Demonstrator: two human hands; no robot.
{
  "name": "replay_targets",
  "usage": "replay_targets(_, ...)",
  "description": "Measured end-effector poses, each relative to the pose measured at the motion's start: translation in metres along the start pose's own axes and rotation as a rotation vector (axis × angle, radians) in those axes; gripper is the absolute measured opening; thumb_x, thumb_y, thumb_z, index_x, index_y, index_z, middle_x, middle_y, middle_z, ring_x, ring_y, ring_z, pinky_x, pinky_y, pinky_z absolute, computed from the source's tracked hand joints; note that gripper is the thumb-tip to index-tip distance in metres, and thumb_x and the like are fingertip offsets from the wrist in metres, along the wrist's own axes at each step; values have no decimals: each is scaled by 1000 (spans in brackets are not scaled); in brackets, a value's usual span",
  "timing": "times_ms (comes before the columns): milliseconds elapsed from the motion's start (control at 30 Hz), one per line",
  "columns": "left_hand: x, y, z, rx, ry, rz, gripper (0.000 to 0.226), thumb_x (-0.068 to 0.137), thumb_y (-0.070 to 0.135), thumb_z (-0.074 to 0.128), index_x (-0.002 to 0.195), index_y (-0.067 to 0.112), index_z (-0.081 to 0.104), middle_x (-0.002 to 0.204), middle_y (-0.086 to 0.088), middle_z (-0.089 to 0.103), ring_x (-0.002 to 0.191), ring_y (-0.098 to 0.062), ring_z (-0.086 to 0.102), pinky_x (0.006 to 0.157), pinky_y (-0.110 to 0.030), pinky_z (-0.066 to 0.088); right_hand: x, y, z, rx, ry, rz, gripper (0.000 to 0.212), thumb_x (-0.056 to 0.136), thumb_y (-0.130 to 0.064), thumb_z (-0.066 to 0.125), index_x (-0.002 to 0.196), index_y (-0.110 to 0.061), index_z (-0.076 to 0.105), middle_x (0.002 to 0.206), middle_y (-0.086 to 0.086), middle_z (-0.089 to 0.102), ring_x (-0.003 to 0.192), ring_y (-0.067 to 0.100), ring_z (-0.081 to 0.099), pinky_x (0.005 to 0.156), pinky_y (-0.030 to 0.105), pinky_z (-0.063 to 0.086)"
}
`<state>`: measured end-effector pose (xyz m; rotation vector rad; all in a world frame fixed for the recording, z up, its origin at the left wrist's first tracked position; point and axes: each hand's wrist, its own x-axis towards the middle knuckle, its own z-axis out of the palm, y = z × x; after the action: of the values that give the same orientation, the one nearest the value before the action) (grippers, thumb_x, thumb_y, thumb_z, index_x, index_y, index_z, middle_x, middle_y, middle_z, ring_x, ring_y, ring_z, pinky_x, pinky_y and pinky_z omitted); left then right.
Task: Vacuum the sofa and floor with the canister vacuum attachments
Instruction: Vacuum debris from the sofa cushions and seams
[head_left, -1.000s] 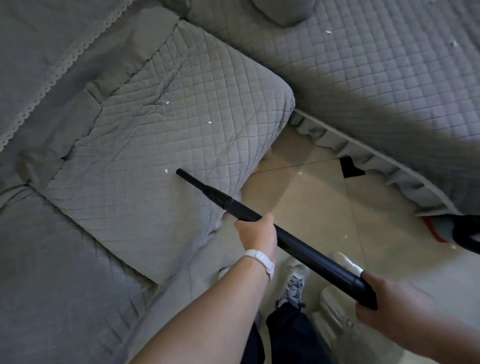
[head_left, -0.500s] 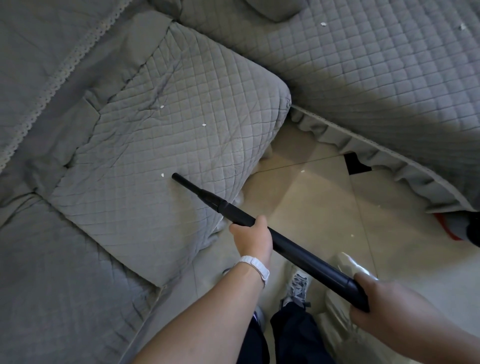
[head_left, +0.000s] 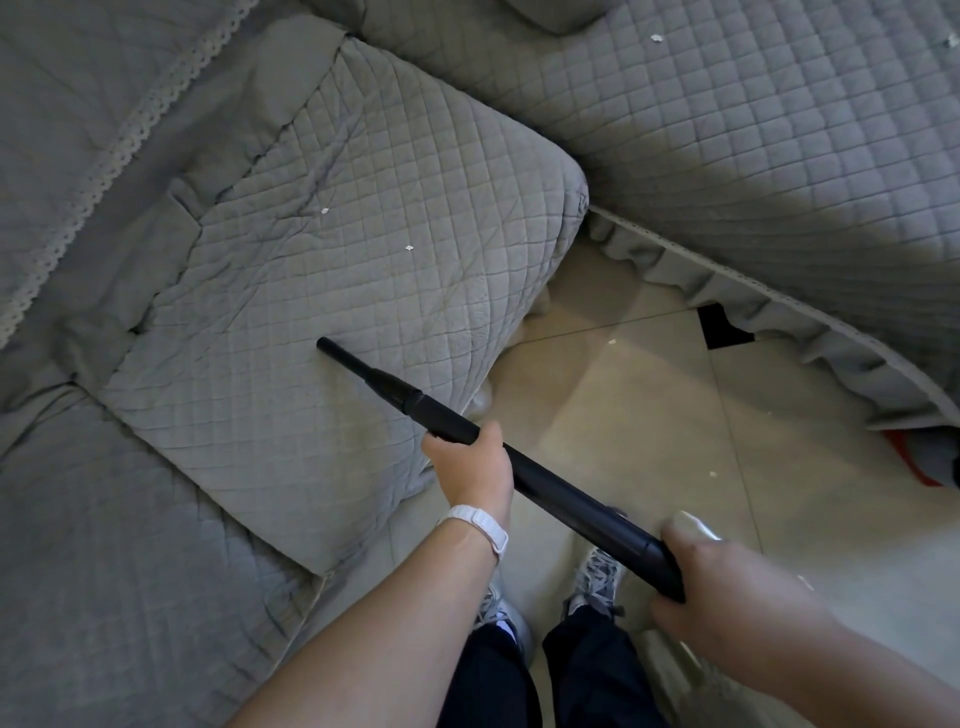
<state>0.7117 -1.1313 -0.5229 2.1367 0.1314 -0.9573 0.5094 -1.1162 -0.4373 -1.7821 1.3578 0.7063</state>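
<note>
While both hands (head_left: 470, 470) clasp smooth black wand (head_left: 545, 486), nozzle (head_left: 358, 366) on quilted cushion (head_left: 363, 260).

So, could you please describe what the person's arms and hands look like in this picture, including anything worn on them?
Both forearms are bare, with no sleeves in view. The left hand has no gloves or rings that show, and a white band with a ridged strap circles its wrist. The right hand is also bare, and nothing is worn on the part of its wrist that shows.
</note>
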Motion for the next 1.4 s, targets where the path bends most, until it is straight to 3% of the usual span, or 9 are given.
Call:
replay_targets(300,-3,-2,4,29,-81,27,55,90,13,64,139,12,38,101,0,61,80,-8,61,59,-19,43,-7,6,6,100,31,10,23,87,-49,53,99,-31,44,88,-8,56,63,6,49,49,17,30)
replay_targets(500,-19,4,32,142,-293,124,63,93,18,66,145,13,31,115,-2,60,84,1,57,60,-8,42,-15,20,12,154,128,89,24,85,-50,54,101,-33,49,75,-14,50,76,9,58,81,29,50)
replay_targets(667,-32,12,58,171,-342,122,46,90,12,63,126,22,37,98,7,58,76,-1,58,47,-5,41,-16,38,8,217,142,148,21,87,-41,58,90,-30,41,67,-9,55,58,4,54,57,22,42)
replay_targets(767,-38,13,72,128,-309,56,37,89,13,62,120,15,43,102,0,62,77,-6,59,56,-16,43,-11,49,7,201,120,179,21,87,-43,57,91,-33,39,67,-6,59,62,8,59,52,21,38)
replay_targets(900,-41,8,90,99,-230,18,35,87,15,61,118,11,47,100,-5,63,76,-14,61,64,-28,47,-2,62,10,207,114,186,24,85,-45,57,87,-32,37,65,-6,56,56,6,51,55,26,37)
replay_targets(1067,-44,1,106,125,-199,62,35,85,15,64,115,15,46,98,-4,64,76,-13,63,59,-23,47,8,76,12,227,102,198,27,84,-45,59,85,-32,35,64,-5,54,53,5,47,55,26,38)
replay_targets(1167,-46,-2,109,140,-173,97,44,86,15,65,124,14,45,98,-2,65,75,-11,65,56,-19,46,12,82,10,232,84,191,29,84,-46,60,83,-34,33,65,-4,53,52,6,46,50,20,35)
replay_targets(1267,-45,-7,112,146,-185,162,66,87,12,65,144,16,33,100,4,63,75,-7,67,57,-16,48,14,84,9,227,95,172,28,85,-46,58,84,-34,33,66,-7,52,58,8,49,59,24,42)
replay_targets(1400,-40,-14,117,167,-246,266,84,90,7,65,157,19,15,115,14,55,78,17,61,60,0,44,22,86,6,226,83,162,28,86,-45,57,79,-38,30,69,-10,51,65,8,52,68,24,48)
